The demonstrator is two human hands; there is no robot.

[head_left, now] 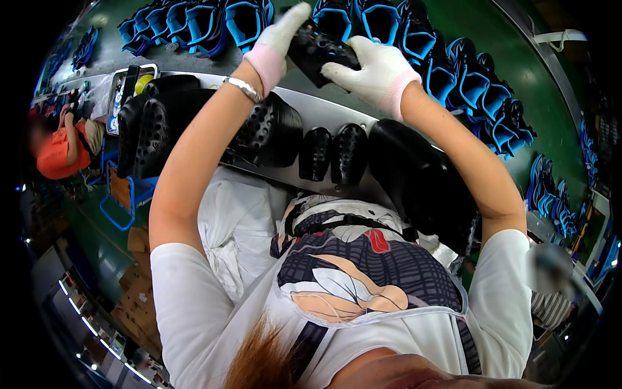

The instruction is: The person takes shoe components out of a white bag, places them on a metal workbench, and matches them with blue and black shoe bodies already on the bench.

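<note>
Both my hands wear white gloves with pink cuffs and are raised over the far edge of the bench. Between them is a black piece studded with round holes or bumps (324,53), tilted. My right hand (379,68) grips its right end, with thumb and forefinger spread along the edge. My left hand (282,35) is at its left end, one finger stretched upward and the others partly hidden behind the piece. Below, two small black perforated shells (332,154) stand side by side on the metal ledge. Larger black perforated shells (269,129) lie under my left forearm.
Blue-lined black boots (249,23) stand in rows on the green surface (304,84) beyond. Smooth black shells (421,175) lie beneath my right arm. At left are a white tray (116,97), a blue-framed stool (126,194) and a seated person in orange (61,152).
</note>
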